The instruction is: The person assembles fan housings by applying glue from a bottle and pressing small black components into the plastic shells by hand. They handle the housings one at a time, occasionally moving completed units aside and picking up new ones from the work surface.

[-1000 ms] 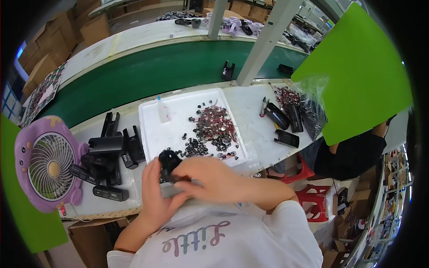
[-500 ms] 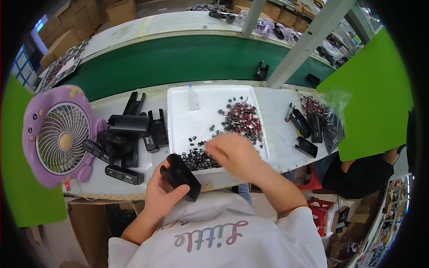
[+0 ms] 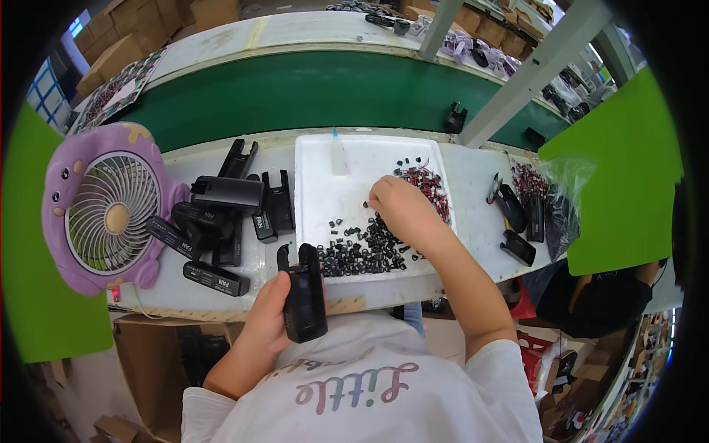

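Observation:
In my left hand (image 3: 267, 314) is a black plastic fan housing (image 3: 306, 301), held upright by the near edge of the table with its forked end up. My right hand (image 3: 405, 213) is over the white foam tray (image 3: 313, 184), its fingertips pinched together; whatever they hold is hidden. Below that hand many small black parts (image 3: 358, 255) lie in a loose heap. A pile of small parts with red and black wires (image 3: 434, 193) is partly covered by the hand. Toward the tray's far side stands a small clear bottle (image 3: 339, 156) with a blue tip.
Several black housings (image 3: 229, 193) are heaped left of the tray, beside a purple fan (image 3: 111, 210). To the right lie more black housings (image 3: 509, 207) and a clear plastic bag (image 3: 565, 214). A green conveyor belt (image 3: 295, 92) runs behind, with a metal post (image 3: 517, 81).
My right hand has moved from the near heap up and away to the wired pile. My left hand has turned the housing more upright. The view has shifted slightly.

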{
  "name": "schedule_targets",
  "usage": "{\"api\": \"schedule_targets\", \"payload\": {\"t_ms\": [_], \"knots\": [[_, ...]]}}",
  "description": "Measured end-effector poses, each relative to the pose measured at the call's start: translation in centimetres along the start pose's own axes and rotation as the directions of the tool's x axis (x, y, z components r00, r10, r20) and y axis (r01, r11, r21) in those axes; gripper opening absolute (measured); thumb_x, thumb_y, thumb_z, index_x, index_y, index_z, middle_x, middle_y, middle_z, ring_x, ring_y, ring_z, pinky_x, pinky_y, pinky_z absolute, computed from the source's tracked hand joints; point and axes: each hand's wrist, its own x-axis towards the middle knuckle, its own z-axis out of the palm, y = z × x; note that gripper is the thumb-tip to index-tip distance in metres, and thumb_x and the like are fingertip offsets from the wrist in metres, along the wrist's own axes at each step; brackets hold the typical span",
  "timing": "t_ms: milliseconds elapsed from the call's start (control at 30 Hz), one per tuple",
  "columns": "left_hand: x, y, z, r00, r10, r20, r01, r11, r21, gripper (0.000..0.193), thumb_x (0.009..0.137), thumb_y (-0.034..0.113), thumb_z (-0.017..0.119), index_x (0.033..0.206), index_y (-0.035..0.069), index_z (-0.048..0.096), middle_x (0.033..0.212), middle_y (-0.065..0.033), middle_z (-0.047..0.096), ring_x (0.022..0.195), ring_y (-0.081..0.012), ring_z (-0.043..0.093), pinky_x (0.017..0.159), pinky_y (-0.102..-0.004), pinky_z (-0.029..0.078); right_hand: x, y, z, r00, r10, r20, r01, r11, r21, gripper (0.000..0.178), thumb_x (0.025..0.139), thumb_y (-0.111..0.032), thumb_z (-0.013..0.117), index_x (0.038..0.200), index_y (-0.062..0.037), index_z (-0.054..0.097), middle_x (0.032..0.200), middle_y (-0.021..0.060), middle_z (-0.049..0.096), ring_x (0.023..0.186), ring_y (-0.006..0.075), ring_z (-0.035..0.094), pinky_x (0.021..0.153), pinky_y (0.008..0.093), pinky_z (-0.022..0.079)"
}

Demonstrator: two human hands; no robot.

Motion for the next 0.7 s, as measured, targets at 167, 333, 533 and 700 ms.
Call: {"api": "schedule_targets", "payload": {"t_ms": [167, 333, 533, 700], "knots": [[2.5, 1.1, 2.6, 0.996, 0.093, -0.015, -0.092, 0.995, 0.037, 0.051, 0.090, 0.036, 0.051, 0.125, 0.000, 0.039, 0.121, -0.0120, 0.050, 0.103, -0.0178, 0.053, 0.081, -0.0329, 0.049, -1.0, -2.7, -1.5, 0.999, 0.033, -0.020, -0.024, 0.934, 0.357, 0.011, 0.080, -0.010, 0.062, 0.080, -0.0010, 0.056, 0.073, 0.0102, 0.056, 0.066, 0.0221, 0.056, 0.061, 0.0319, 0.046], [4.0, 0.9, 3.0, 0.998, 0.069, -0.008, -0.068, 0.997, 0.036, 0.050, 0.091, 0.033, 0.049, 0.129, 0.003, 0.035, 0.126, -0.0118, 0.047, 0.113, -0.0202, 0.049, 0.085, -0.0340, 0.048, -1.7, -4.5, -1.4, 0.998, -0.044, -0.042, 0.059, 0.877, 0.477, 0.009, 0.075, -0.006, 0.066, 0.081, -0.0027, 0.060, 0.071, 0.0075, 0.055, 0.067, 0.0199, 0.057, 0.059, 0.0291, 0.046], [4.3, 2.2, 2.4, 0.998, -0.057, -0.022, 0.054, 0.995, -0.088, 0.054, 0.089, 0.042, 0.048, 0.127, 0.004, 0.039, 0.127, -0.0123, 0.047, 0.122, -0.0253, 0.041, 0.085, -0.0379, 0.047, -1.2, -4.0, -1.6, 0.974, -0.210, -0.085, 0.224, 0.831, 0.510, 0.012, 0.073, 0.000, 0.064, 0.084, -0.0022, 0.060, 0.077, 0.0089, 0.054, 0.070, 0.0247, 0.057, 0.060, 0.0321, 0.047], [4.2, 2.4, 2.7, 0.999, -0.024, 0.034, 0.022, 0.998, 0.065, 0.049, 0.090, 0.029, 0.052, 0.128, 0.002, 0.037, 0.124, -0.0126, 0.048, 0.114, -0.0195, 0.048, 0.088, -0.0350, 0.045, -0.6, -3.5, -1.4, 0.941, -0.307, -0.142, 0.338, 0.867, 0.367, 0.017, 0.072, 0.002, 0.064, 0.087, -0.0012, 0.058, 0.079, 0.0094, 0.054, 0.066, 0.0235, 0.057, 0.056, 0.0309, 0.046]]}}
